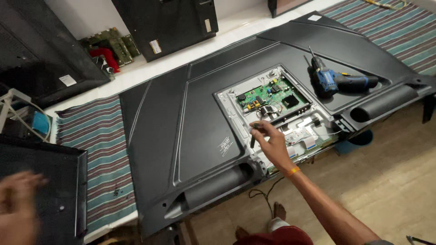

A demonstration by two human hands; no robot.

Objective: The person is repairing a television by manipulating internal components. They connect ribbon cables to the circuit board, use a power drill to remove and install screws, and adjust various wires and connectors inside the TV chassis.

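My right hand (271, 140) pinches a thin dark screwdriver (253, 137), tip hanging down over the opened bay of the television back panel (200, 122), right beside the green circuit board (265, 94), so the tool stays handy at the work. Left hand (18, 206) is a blur over a dark panel (50, 181); grip, I cannot tell. The blue cordless drill (334, 80) lies parked on the cover, clear of the boards.

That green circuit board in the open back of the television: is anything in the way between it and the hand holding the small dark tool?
Nothing visible blocks it. The right hand holds the small dark tool just beside the green circuit board, whose cover is off; only loose wires lie near its edge.
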